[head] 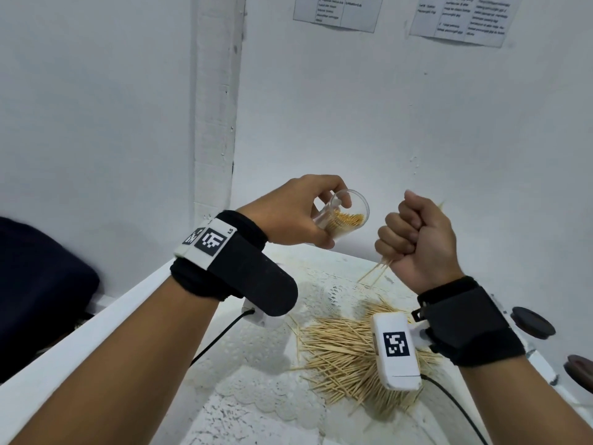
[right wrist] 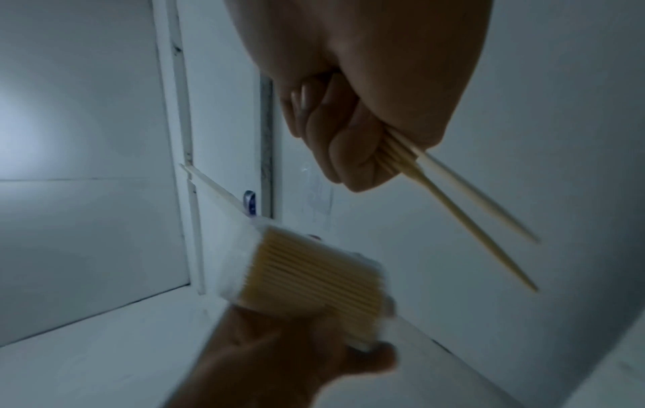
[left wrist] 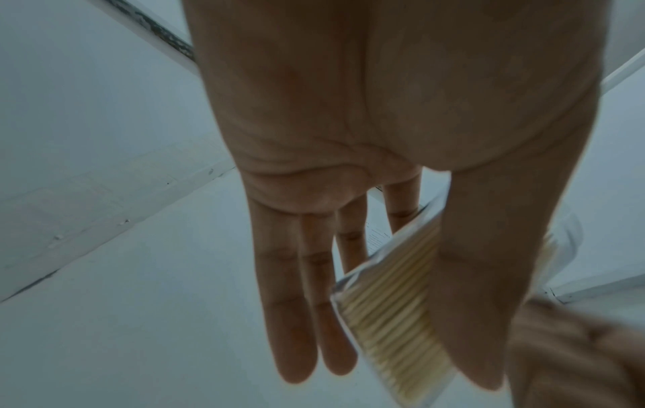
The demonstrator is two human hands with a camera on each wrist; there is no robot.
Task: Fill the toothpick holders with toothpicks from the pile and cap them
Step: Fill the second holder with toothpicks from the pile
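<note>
My left hand (head: 288, 213) grips a clear toothpick holder (head: 345, 216), thumb on its near side and the fingers round the far side; from the left wrist view two of those fingers lie fairly straight beside the holder while the thumb presses along its wall. The holder is tilted, its open mouth turned toward my right hand, and it is packed with toothpicks whose tips show in the mouth. My right hand (head: 417, 234) is closed in a fist around a small bunch of toothpicks (head: 380, 268); their pointed ends stick out below the little-finger side, and the right wrist view shows them splayed apart beyond the curled fingers. The two hands are raised above the worktop (head: 263, 358), near each other but not touching, the fist just to the right of the holder's mouth. Below my right wrist, on the lace-patterned cover of the worktop, lies the loose pile of toothpicks (head: 340, 351), partly hidden by the white wrist camera. To the right of my right forearm I see two dark round caps (head: 532, 322) lying on the worktop, one nearer the edge of view and only partly visible.
</note>
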